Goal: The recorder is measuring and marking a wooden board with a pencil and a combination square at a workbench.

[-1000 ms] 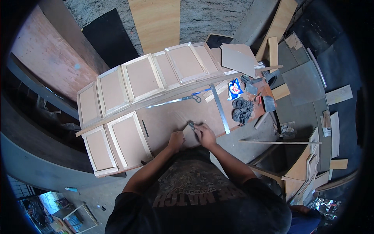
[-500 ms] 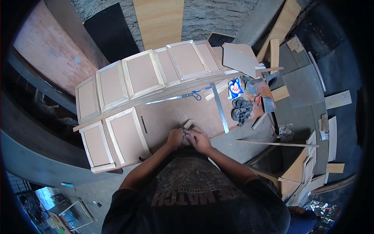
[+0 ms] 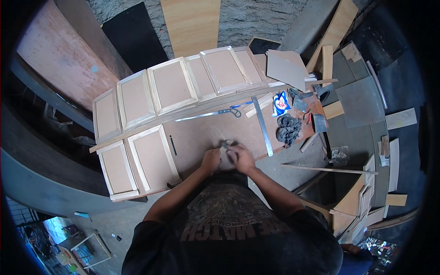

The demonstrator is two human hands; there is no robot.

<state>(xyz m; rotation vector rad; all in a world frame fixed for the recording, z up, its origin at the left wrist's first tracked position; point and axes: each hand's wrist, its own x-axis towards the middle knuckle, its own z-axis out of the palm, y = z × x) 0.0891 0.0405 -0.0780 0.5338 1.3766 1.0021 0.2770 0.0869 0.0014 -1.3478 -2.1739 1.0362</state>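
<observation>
Near the front edge of the work table, my left hand (image 3: 211,160) is closed around a small pale piece of wood (image 3: 223,151). My right hand (image 3: 243,159) presses in from the other side, its fingers curled and a little blurred by motion. A small dark grey piece (image 3: 227,143) shows at the right fingertips, against the wood; its kind is too small to make out. Beyond the hands lie a handsaw (image 3: 204,115) with a grey handle and a long steel ruler (image 3: 262,128). A thin dark stick (image 3: 173,145) rests to the left.
Framed panels (image 3: 172,85) line the back and left of the table (image 3: 197,133). At its right end are a blue and white packet (image 3: 280,104), a dark crumpled cloth (image 3: 288,129) and red-handled pliers (image 3: 308,115). Wood offcuts (image 3: 355,201) lean at the right. Another person's sleeve (image 3: 355,261) shows lower right.
Both hands have shifted slightly right with the view. My right hand has risen onto the wood, and its fingers now cover more of it. The grey piece shows more plainly.
</observation>
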